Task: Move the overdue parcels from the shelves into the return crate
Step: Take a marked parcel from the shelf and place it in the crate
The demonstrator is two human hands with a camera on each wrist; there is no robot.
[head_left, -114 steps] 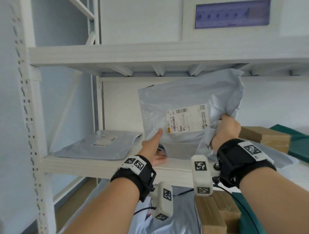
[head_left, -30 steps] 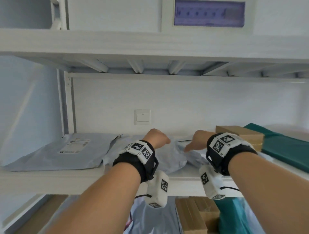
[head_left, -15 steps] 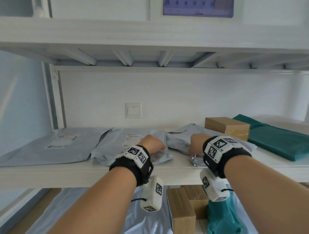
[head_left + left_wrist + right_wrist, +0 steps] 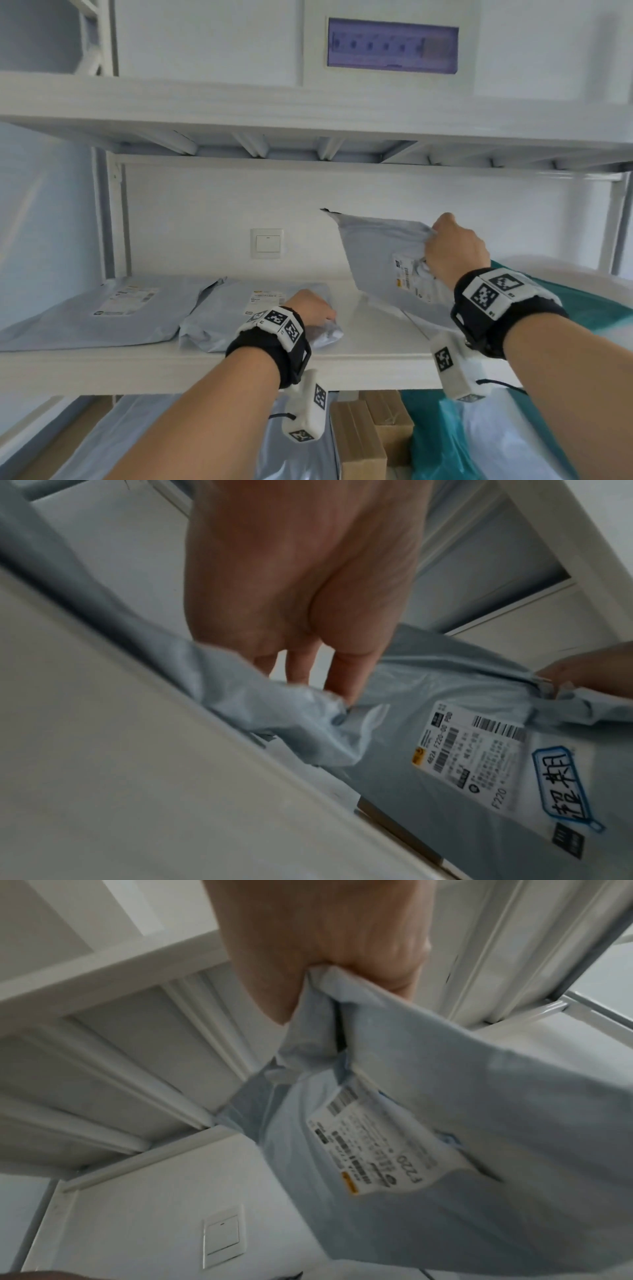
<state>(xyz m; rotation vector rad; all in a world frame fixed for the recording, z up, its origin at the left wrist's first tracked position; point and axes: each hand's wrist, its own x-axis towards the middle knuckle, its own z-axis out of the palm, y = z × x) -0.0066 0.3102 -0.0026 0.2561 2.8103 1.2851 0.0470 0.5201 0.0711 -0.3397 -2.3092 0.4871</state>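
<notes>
Parcel you hold up (image 4: pixel 380 260): thin grey plastic film, soft sheen, creased where your right hand (image 4: pixel 454 251) bunches it; its paper label (image 4: pixel 479 756) is matt white.
Parcel under your left hand (image 4: pixel 310 306): the middle mailer (image 4: pixel 226 308), same grey film, crinkled at the corner.
Shelf (image 4: pixel 370 346): white painted board, smooth, satin.
Boxes below (image 4: pixel 366 442): brown cardboard, matt.
Green bag (image 4: pixel 599 308): teal plastic, slightly glossy.
Your wrist bands (image 4: pixel 270 353): black fabric, matt.
</notes>
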